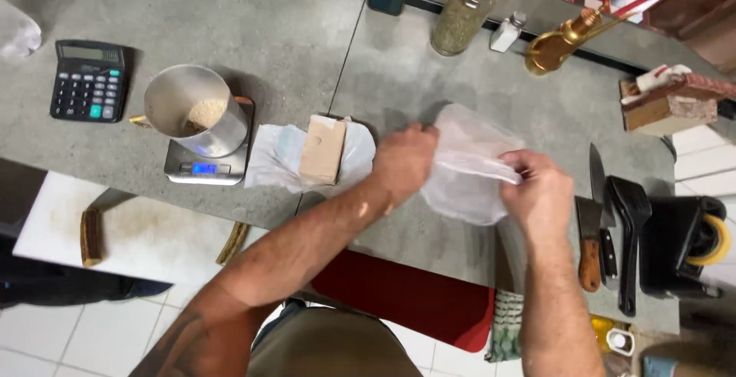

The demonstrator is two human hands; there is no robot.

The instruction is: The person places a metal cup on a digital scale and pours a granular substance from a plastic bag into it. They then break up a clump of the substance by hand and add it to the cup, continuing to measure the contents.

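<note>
Hands working thin clear plastic bag point(468, 166) on grey counter point(307, 32).
L hand point(402, 164) pinches bag's left edge, R hand point(540, 189) grips right side, both closed on film, prob. to spread it flat. Tan block point(322, 149) sits on plastic wrap beside scale point(201, 166) w/ metal cup point(195, 109), close to reach; knives point(594, 224) lie to the right, apart from the bag.

The clear bag point(468, 166) hides the left hand point(404, 161) fingertips.

Thin translucent plastic bag point(468, 166), matt
</note>
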